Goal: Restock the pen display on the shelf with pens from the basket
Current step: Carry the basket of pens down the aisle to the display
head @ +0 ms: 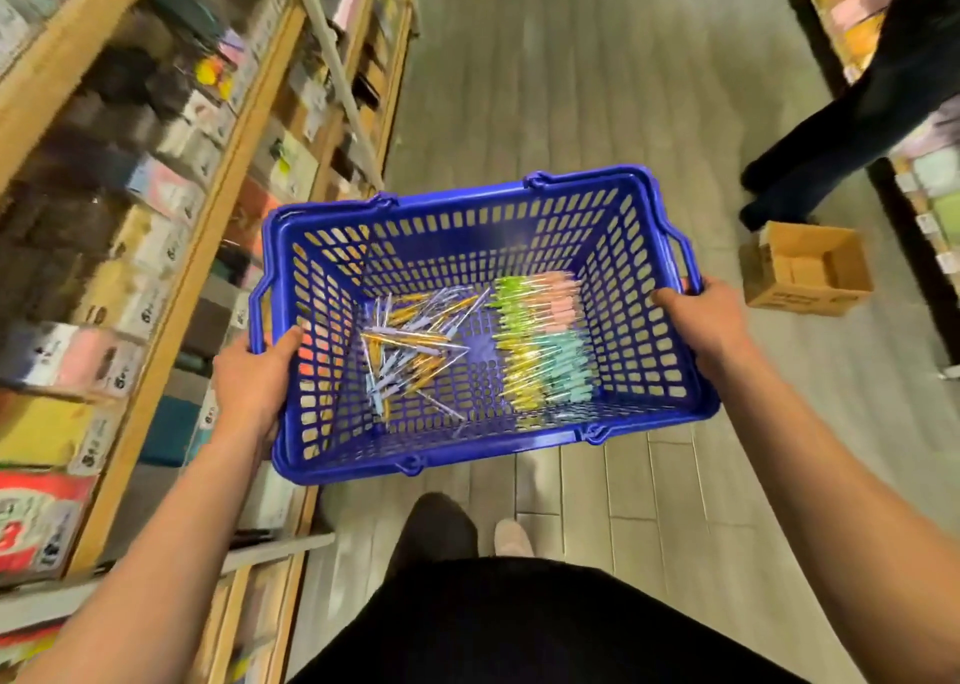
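Okay, nearest first: one pale shoe [511,538] on the floor under the wearer's dark clothing. Both forearms reach forward. The left hand [254,377] is clamped on the left rim of the blue plastic basket [467,192], thumb hooked inside. The right hand [706,320] is clamped on the right rim. The hands are well apart, with the basket carried between them, off the floor.

One basket, two lots of pens in its bottom: a loose heap [410,351] of purple and gold on the left, and a lined-up block [540,340] of green, yellow, pink and teal on the right. Too many and too blurred to count singly.

Step, as I judge it: carrying stock along the aisle; no pen picked yet. The next move calls for setting the basket down or holding it one-handed to free a hand.

The wooden shelf unit [171,288] runs along the left, blurred; I cannot tell where the pen display is. Farther off are one open cardboard box [805,268] on the floor and one other person's legs [831,127].
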`<state>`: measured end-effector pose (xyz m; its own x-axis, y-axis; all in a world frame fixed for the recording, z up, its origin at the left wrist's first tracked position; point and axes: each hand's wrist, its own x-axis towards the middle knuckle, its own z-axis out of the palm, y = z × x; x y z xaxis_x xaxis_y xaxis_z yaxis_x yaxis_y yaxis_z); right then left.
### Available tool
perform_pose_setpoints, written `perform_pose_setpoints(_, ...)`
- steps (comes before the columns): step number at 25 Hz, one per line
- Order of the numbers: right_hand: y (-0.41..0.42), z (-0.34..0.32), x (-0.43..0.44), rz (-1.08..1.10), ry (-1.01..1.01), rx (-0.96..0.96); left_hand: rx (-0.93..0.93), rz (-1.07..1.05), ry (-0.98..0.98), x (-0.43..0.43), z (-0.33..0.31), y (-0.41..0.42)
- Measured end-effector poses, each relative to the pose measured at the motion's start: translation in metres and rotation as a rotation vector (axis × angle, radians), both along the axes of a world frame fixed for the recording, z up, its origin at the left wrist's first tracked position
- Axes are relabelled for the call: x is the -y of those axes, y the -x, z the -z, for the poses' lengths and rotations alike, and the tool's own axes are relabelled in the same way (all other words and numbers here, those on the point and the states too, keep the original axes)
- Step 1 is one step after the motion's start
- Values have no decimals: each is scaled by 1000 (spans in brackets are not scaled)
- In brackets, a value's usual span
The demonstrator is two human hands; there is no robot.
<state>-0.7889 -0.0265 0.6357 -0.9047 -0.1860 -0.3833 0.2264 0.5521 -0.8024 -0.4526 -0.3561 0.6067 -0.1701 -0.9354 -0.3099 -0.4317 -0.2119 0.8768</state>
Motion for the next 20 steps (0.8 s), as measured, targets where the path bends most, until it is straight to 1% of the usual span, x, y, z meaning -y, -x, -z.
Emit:
perform_pose_setpoints(4,45,8,40,55,9,29,-14,30,-15,54,5,58)
perform_pose_setpoints(7,84,15,88,108,-7,18,-14,79,-8,113,11,111)
perform_pose_setpoints(11,133,12,157,156,-8,49,-57,136,-32,193,10,180)
perform_pose_setpoints(16,200,10,234,211,-40,50,-44,206,-66,291,0,274)
perform_pose_setpoints(20,255,7,279,240,-39,57,-37,254,-70,345,0,340)
